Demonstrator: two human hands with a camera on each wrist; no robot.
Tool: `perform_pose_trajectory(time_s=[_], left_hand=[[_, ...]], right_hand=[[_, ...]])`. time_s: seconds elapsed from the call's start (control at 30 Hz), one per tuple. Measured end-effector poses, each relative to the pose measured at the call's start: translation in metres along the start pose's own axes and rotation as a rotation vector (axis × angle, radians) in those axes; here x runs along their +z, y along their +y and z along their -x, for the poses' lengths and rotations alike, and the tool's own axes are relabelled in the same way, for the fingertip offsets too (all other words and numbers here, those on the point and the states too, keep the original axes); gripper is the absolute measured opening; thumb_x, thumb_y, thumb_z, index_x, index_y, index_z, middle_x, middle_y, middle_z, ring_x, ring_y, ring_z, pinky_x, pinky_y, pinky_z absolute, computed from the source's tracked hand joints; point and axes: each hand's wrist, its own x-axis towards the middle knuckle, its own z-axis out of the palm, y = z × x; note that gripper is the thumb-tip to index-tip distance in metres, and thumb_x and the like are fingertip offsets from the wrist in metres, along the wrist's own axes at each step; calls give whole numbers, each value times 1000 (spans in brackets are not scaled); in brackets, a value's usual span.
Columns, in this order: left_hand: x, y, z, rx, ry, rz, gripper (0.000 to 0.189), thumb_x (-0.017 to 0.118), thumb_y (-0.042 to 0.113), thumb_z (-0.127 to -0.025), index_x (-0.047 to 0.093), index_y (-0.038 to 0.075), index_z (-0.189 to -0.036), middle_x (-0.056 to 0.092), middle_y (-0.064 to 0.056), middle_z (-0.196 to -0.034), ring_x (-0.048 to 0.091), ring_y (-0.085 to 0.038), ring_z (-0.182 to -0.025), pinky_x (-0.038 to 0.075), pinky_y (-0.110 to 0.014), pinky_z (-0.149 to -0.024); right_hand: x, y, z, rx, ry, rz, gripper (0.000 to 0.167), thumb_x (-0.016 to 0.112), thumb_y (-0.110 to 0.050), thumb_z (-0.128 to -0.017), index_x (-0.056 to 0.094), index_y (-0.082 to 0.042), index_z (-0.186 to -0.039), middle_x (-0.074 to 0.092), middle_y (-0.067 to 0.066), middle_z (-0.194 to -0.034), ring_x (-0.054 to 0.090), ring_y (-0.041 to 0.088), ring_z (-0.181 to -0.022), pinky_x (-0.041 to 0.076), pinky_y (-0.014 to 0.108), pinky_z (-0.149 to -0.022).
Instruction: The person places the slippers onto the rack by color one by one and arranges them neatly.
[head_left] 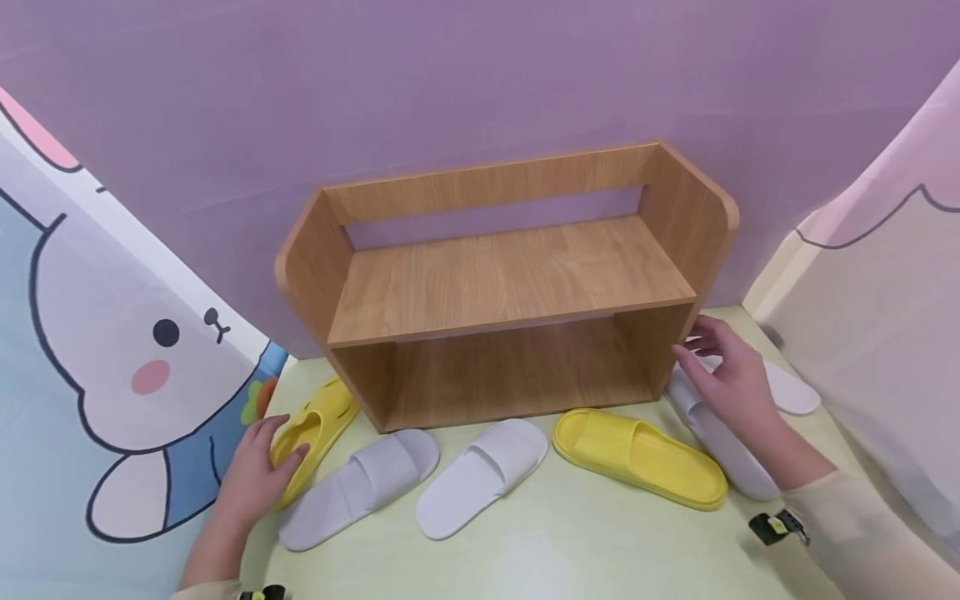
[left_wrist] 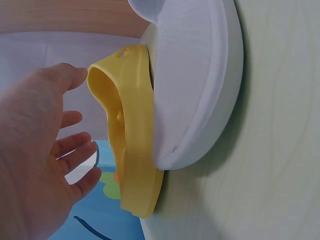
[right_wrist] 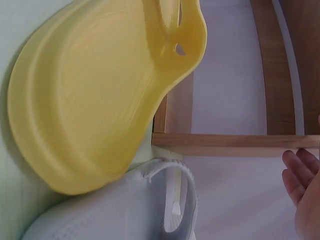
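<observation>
Wooden shelf [head_left: 510,292], two tiers, both bare, centre of frame against purple wall [head_left: 480,75]. Rabbit-print cloth [head_left: 112,358] at left edge.

Pale green floor [head_left: 570,550], lower centre, bearing six slippers in a loose row before the shelf.

Yellow slipper [head_left: 637,454], lower centre-right, long axis running left to right, just left of the right hand. Second yellow slipper [head_left: 311,433], lower left at the shelf's left foot, long axis running from upper right to lower left, tipped up on one edge.

White slippers: two side by side, lower centre [head_left: 360,487] [head_left: 480,475]; one under the right hand [head_left: 720,442]; one beyond it at right [head_left: 787,387].

Left hand [head_left: 255,475], lower left, laid on the near end of the tipped yellow slipper, thumb over its top; fingers relaxed, not closed round it. Right hand [head_left: 731,379], right of the shelf's lower corner, fingers spread and loose, hovering over a white slipper, gripping nothing.

Left wrist view: yellow slipper [left_wrist: 130,135] on edge against a white one [left_wrist: 195,80], spread fingers [left_wrist: 75,150] just short of it, contact not confirmed there. Right wrist view: underside of yellow slipper [right_wrist: 95,95] touching a white strap [right_wrist: 170,200], fingertips [right_wrist: 300,175] at right edge, apart from both.
</observation>
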Motion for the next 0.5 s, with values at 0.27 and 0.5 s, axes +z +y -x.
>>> perform_pose_trajectory(time_s=[0.27,0.5], left_hand=[[-1,1,0,22,4,-11,69,74,38,-107,47,0,-159,40,-33,-162,44,-59,-141,42,-85,-108],[-1,5,-3,18,-1,-11,70,75,39,-107,47,2,-159,39,-33,-163,44,-60,-141,42,-85,-107]], right_hand=[[13,0,-7,28,36,-13,42,80,0,-97,59,5,-134,72,19,-112,61,-2,-91,50,11,-76],[17,5,-11,-5,83,-7,34,72,5,-98,58,8,-129,70,20,-105,59,0,-87,48,11,-73]])
